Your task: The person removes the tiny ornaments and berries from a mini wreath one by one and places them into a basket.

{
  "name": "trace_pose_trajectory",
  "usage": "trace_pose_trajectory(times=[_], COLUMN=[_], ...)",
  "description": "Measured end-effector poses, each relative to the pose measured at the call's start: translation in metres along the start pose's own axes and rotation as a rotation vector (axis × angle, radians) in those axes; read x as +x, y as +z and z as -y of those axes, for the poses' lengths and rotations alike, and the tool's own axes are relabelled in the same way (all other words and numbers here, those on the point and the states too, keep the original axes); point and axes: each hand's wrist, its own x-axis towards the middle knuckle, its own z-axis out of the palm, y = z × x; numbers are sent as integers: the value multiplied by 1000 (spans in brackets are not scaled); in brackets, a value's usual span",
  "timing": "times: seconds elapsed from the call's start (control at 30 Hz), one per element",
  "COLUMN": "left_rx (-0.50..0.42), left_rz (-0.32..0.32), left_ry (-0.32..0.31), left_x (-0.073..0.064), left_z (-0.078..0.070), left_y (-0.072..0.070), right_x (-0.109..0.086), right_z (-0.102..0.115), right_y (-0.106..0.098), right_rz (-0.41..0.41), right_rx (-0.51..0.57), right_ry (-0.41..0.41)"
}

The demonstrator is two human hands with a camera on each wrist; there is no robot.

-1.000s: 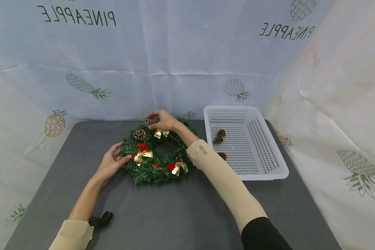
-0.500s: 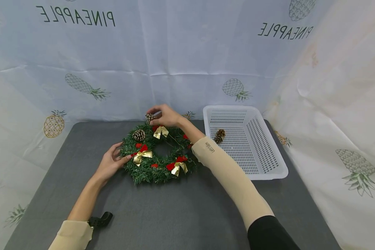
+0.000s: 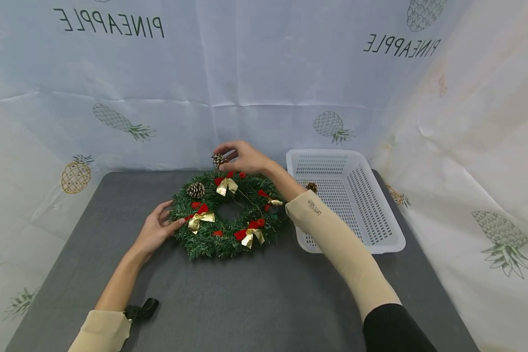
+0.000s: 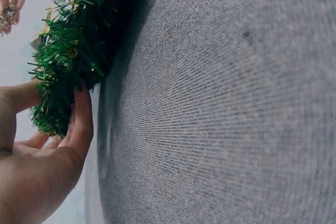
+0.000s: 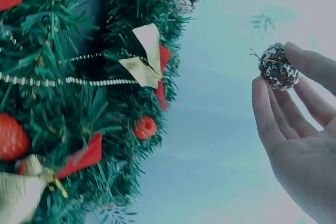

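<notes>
A green wreath [image 3: 220, 247] with gold-and-red bows, red berries and a bead string lies on the grey table. One white-tipped pine cone [image 3: 196, 190] sits on its upper left. My left hand [image 3: 155, 229] grips the wreath's left edge; in the left wrist view the thumb is on one side of the greenery [image 4: 63, 61] and the fingers on the other. Above the wreath's far edge, my right hand [image 3: 245, 157] pinches a second pine cone [image 3: 218, 160] between thumb and fingertips. The right wrist view shows this pine cone [image 5: 279, 66] apart from the wreath, a thin wire sticking out.
A white perforated basket [image 3: 383, 215] stands right of the wreath, with a brown pine cone [image 3: 311, 187] visible inside; my right sleeve [image 3: 334, 239] covers part of it. A pineapple-print curtain [image 3: 264, 73] rises directly behind the table [image 3: 229, 303].
My right hand has lifted its pine cone up and to the right, away from the wreath's top. The left hand keeps its place on the wreath.
</notes>
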Motion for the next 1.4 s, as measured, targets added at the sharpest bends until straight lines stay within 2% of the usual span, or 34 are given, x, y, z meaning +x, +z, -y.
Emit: trace_pose_trajectory(times=[0.43, 1.4], left_rx=[2, -12], left_rz=[-1, -6], left_ry=[2, -20], left_x=[0, 1], left_z=[1, -2], left_y=[0, 1], right_x=[-23, -75], right_z=[0, -14], right_y=[-23, -61], right_rz=[-35, -107], right_rx=[16, 3], right_ry=[-42, -1])
